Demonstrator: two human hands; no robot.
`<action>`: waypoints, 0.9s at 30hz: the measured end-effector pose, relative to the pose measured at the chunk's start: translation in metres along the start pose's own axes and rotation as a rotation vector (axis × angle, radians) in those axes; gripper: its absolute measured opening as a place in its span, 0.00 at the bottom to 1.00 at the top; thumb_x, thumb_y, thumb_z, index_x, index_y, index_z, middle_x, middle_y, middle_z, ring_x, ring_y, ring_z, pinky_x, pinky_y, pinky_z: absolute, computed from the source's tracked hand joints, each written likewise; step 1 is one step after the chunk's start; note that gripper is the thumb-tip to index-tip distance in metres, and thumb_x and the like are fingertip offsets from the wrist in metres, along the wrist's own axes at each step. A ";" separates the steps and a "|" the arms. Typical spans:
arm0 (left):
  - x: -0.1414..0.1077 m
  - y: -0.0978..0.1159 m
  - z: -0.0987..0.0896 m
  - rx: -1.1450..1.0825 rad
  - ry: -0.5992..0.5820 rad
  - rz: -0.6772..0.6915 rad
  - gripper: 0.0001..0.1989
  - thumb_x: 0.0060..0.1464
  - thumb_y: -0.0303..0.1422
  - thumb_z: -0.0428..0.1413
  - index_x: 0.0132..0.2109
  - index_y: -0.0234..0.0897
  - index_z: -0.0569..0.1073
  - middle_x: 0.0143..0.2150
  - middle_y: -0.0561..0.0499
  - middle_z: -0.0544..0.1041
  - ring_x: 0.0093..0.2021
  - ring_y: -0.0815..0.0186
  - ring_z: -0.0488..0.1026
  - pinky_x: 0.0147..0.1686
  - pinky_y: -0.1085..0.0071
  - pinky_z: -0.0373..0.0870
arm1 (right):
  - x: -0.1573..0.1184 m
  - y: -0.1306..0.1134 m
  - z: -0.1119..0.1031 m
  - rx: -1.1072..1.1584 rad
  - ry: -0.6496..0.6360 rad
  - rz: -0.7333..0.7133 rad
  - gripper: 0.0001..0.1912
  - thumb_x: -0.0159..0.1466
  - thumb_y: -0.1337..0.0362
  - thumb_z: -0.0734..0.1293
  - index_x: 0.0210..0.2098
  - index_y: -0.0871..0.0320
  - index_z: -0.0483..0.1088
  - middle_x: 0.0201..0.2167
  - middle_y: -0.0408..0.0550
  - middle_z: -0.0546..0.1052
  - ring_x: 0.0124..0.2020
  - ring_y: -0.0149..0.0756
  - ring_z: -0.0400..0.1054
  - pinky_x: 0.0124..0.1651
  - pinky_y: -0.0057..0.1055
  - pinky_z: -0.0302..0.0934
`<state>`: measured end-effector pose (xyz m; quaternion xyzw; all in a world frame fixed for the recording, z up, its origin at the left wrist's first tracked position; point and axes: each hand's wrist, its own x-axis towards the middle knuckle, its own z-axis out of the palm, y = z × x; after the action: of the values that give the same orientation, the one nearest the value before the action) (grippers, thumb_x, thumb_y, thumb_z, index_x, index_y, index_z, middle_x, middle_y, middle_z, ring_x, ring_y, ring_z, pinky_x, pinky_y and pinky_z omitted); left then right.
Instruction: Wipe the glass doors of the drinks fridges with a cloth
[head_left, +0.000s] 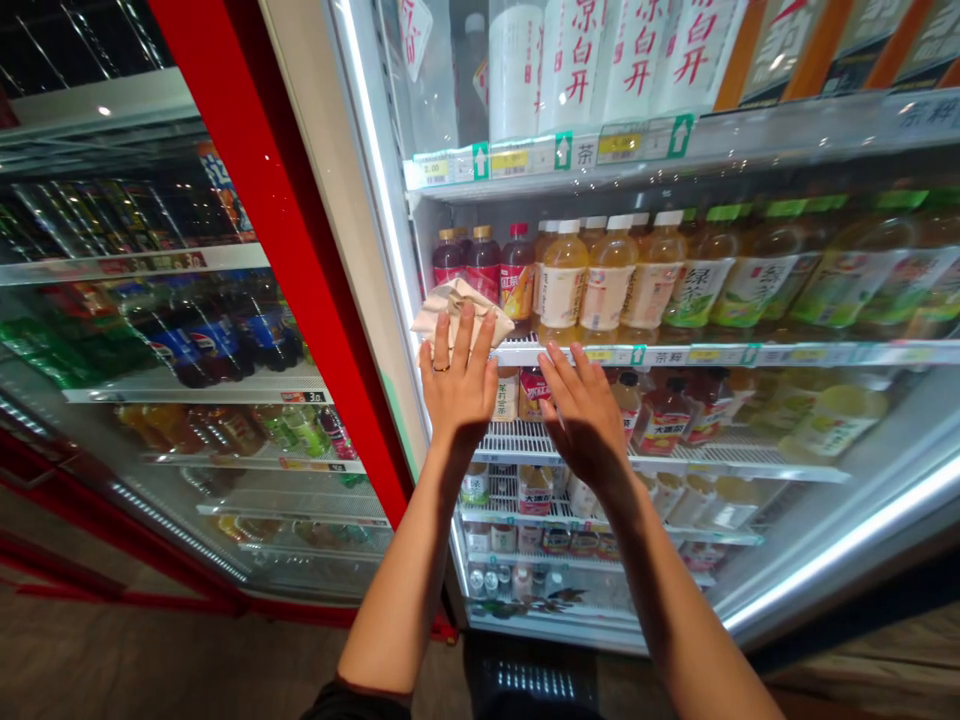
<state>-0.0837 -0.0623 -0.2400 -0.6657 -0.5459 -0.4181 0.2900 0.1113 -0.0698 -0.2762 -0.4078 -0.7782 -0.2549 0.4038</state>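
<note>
Cloth (461, 315), soft, crumpled and pale cream, is bunched up under the fingers of our left hand (457, 385). That hand is flat and wide open, with its fingers spread, so it presses the cloth and does not wrap around it. We see a thin gold ring (441, 368) on one finger. Our right hand (583, 420) is flat and open too, just beside the left one, and it holds nothing. Both hands are on the clear glass door (817, 480) of a white-framed drinks fridge. Right behind the cloth stand shiny plastic bottles of red drink with gold and red caps (484, 265). Past our right fingers are fat plastic bottles with white caps (562, 285). Below our right hand runs a white wire shelf (540, 440). Left of our left hand, a tall red door frame (277, 200) stands beside the glass.
</note>
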 end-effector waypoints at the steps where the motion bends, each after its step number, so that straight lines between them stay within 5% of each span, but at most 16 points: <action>1: -0.004 0.002 0.002 0.001 0.000 -0.021 0.32 0.72 0.32 0.50 0.80 0.47 0.58 0.82 0.47 0.58 0.84 0.51 0.48 0.79 0.40 0.50 | -0.001 0.000 -0.001 0.005 -0.009 -0.001 0.49 0.76 0.69 0.62 0.81 0.45 0.22 0.80 0.49 0.60 0.80 0.53 0.56 0.77 0.61 0.58; 6: -0.014 0.015 0.010 -0.014 -0.036 -0.049 0.34 0.72 0.32 0.49 0.81 0.46 0.55 0.83 0.48 0.55 0.84 0.51 0.43 0.79 0.38 0.49 | -0.003 0.000 -0.001 0.016 0.010 -0.012 0.48 0.76 0.70 0.61 0.81 0.47 0.23 0.79 0.49 0.62 0.80 0.51 0.56 0.77 0.60 0.60; 15: 0.020 0.009 -0.011 -0.015 -0.034 0.044 0.33 0.74 0.32 0.45 0.81 0.51 0.53 0.83 0.51 0.55 0.84 0.52 0.46 0.80 0.40 0.49 | -0.008 0.007 -0.001 0.000 0.006 -0.003 0.50 0.75 0.69 0.62 0.81 0.44 0.24 0.81 0.47 0.58 0.80 0.55 0.54 0.77 0.64 0.58; 21: -0.002 0.016 0.010 -0.026 -0.003 -0.058 0.34 0.73 0.33 0.47 0.81 0.48 0.51 0.83 0.49 0.55 0.85 0.50 0.43 0.79 0.37 0.48 | -0.016 0.020 -0.006 -0.029 0.044 0.059 0.49 0.76 0.67 0.62 0.82 0.44 0.24 0.80 0.50 0.59 0.80 0.55 0.54 0.76 0.66 0.57; 27: -0.008 0.037 0.022 -0.009 -0.042 -0.014 0.34 0.73 0.35 0.49 0.81 0.50 0.53 0.84 0.50 0.52 0.85 0.50 0.42 0.79 0.38 0.48 | -0.021 0.031 0.001 -0.073 0.104 0.087 0.45 0.76 0.64 0.60 0.83 0.46 0.30 0.81 0.52 0.57 0.81 0.56 0.52 0.77 0.66 0.53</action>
<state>-0.0429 -0.0567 -0.2550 -0.6718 -0.5544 -0.4086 0.2727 0.1442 -0.0620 -0.2922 -0.4419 -0.7278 -0.2863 0.4393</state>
